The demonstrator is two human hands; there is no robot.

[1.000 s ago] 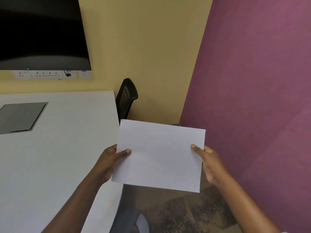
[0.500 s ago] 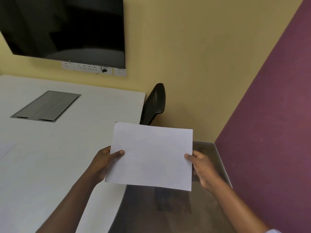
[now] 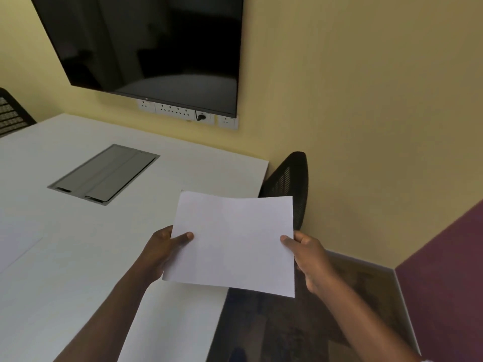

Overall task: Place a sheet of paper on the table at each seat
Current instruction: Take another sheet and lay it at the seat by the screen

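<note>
I hold a blank white sheet of paper (image 3: pixel 234 244) flat in the air with both hands, over the right edge of the white table (image 3: pixel 78 257). My left hand (image 3: pixel 163 250) pinches its left edge, thumb on top. My right hand (image 3: pixel 311 259) pinches its right edge the same way. A black mesh chair (image 3: pixel 291 186) stands at the table's far right corner, partly hidden behind the sheet. Another sheet (image 3: pixel 15 241) lies flat on the table at the left edge of view.
A grey cable hatch (image 3: pixel 104 175) is set into the tabletop. A dark wall screen (image 3: pixel 156 48) hangs above a row of sockets (image 3: pixel 188 114) on the yellow wall. A second chair (image 3: pixel 11 113) shows at far left. A purple wall (image 3: pixel 449 270) closes the right side.
The view has swung left toward the table, bringing the screen, hatch and a lying sheet into view. The held sheet stays in both hands and now overlaps the table's edge.
</note>
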